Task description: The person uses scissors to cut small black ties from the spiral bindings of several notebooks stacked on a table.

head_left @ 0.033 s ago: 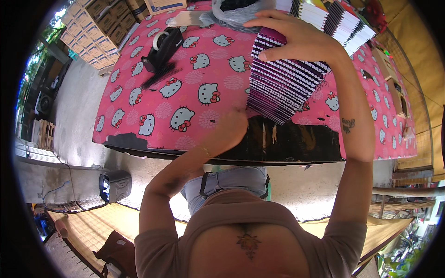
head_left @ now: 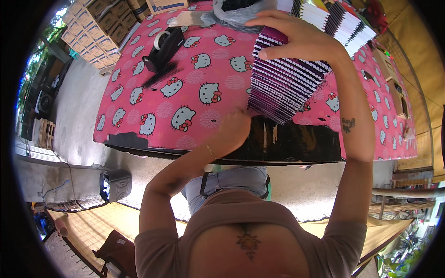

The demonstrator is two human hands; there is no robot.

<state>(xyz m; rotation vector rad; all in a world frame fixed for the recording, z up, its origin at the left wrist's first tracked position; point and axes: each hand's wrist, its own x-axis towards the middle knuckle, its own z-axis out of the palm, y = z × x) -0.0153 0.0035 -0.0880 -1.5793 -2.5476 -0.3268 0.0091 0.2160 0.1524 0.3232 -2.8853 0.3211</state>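
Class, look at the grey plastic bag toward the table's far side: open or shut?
Open: the grey plastic bag spreads around dark contents showing inside.

notebook stack (head_left: 287,85): on table (head_left: 155,104), beneath right hand (head_left: 303,41) | left hand (head_left: 234,127): beside its near-left corner | tape dispenser (head_left: 168,50): left | plastic bag (head_left: 241,17): behind

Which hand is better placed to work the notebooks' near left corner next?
Probably the left hand: it is at that corner, while the right hand spreads over the far end of the notebooks.
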